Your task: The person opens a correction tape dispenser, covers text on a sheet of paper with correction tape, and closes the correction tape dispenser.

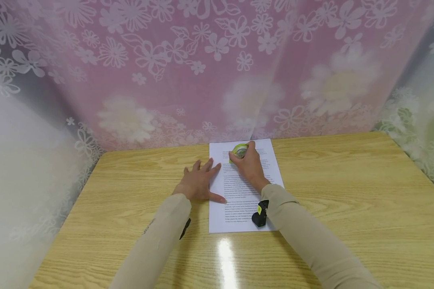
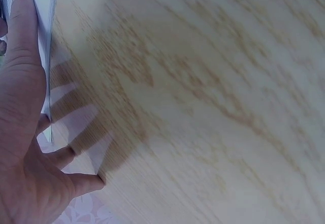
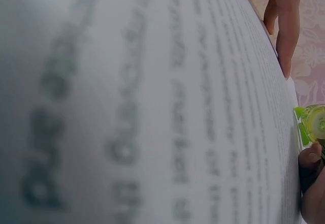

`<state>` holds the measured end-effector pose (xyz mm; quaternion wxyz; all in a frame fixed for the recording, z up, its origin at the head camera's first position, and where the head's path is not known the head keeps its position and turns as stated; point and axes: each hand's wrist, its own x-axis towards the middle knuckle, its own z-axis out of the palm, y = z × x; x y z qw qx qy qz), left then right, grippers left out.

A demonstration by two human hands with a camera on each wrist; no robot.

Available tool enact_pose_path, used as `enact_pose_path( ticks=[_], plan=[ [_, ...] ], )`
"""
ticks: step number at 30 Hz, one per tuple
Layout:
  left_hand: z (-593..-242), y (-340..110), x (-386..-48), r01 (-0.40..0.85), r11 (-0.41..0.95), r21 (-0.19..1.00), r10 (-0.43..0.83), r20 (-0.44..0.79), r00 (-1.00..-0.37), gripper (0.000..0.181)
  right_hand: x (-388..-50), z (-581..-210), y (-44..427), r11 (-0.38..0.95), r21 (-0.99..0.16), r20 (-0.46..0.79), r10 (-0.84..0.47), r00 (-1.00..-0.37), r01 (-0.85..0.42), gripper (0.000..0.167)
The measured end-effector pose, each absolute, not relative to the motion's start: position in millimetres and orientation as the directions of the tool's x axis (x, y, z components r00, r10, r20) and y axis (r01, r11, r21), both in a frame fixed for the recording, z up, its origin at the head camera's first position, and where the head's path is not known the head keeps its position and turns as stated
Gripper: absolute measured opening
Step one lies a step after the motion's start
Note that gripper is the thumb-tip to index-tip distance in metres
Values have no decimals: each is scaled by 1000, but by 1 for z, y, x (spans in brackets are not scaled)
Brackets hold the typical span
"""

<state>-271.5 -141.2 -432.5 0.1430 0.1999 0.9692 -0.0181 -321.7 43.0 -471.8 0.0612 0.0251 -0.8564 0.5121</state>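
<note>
A stack of printed paper sheets (image 1: 217, 218) lies on the wooden table. My left hand (image 1: 199, 183) spreads its fingers over the stack's left side, the thumb resting on the top page and other fingertips touching the tabletop. In the left wrist view the layered edge of the sheets (image 2: 50, 71) runs beside that hand (image 2: 25, 127). Near the top of the page my right hand (image 1: 250, 165) grips a green tape dispenser (image 1: 240, 150) with a round, clear body between thumb and fingers. The right wrist view catches only part of the dispenser (image 3: 314, 125) at its right edge.
The wooden table (image 1: 347, 188) extends to both sides of the sheets. A pink floral curtain (image 1: 188, 92) hangs along the table's back edge, with paler floral cloth (image 1: 29, 160) at the left. A small black wrist camera (image 1: 261, 213) sits at the right cuff, over the page.
</note>
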Motion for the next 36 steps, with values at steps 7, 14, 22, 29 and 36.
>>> enact_pose_path(
  ticks=[7,14,22,29,36],
  plan=[
    [-434,-141,-272,394,919,23,384,-283,-879,117,-323,-473,47,486,-868,129,28,-991,-100,61],
    [-434,-141,-273,388,921,25,378,-297,-877,117,-323,-473,53,487,-868,125,38,-991,-91,60],
    [-435,-141,-273,378,926,16,365,-298,-882,118,-320,-471,58,474,-875,129,29,-991,-100,60],
    [-437,-142,-273,380,925,30,372,-287,-883,118,-321,-472,63,493,-867,111,45,-993,-75,62],
    [-435,-142,-273,378,925,38,372,-292,-881,118,-322,-472,67,492,-867,124,50,-991,-84,61]
  ],
)
